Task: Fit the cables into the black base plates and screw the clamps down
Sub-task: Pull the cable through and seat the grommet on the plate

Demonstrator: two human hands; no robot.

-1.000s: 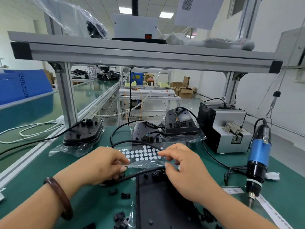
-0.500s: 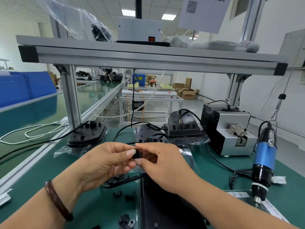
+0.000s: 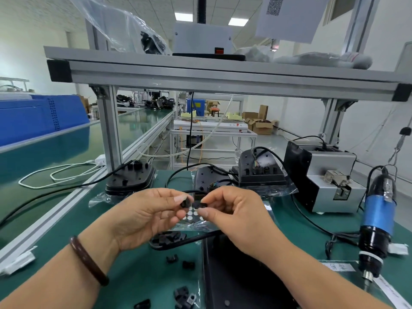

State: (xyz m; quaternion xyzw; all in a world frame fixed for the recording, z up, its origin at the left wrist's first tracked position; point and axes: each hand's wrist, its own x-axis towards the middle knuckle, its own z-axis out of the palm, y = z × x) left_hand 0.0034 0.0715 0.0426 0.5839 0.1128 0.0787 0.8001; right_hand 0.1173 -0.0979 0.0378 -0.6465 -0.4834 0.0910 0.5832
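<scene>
My left hand (image 3: pixel 147 215) and my right hand (image 3: pixel 234 210) are raised above the green mat, close together. The left fingers pinch one small black clamp (image 3: pixel 186 202). A second black clamp piece (image 3: pixel 199 204) is pinched by the right fingers, almost touching the first. Below them lies a black base plate (image 3: pixel 236 279) with a black cable (image 3: pixel 189 240) running to its top edge. Loose black clamps (image 3: pixel 171 258) are scattered on the mat. Other base plates with cables stand behind: one at the left (image 3: pixel 130 178), others at the middle (image 3: pixel 260 170).
A blue electric screwdriver (image 3: pixel 376 221) hangs at the right. Behind it stands a grey screw feeder (image 3: pixel 327 175). A clear bag with white round pads (image 3: pixel 192 216) lies under my hands. An aluminium shelf frame (image 3: pixel 200 72) spans overhead, with a post (image 3: pixel 110 134) at the left.
Both hands rose from the base plate and cable on the mat, came together, then drew slightly apart, each now pinching a small black clamp piece.
</scene>
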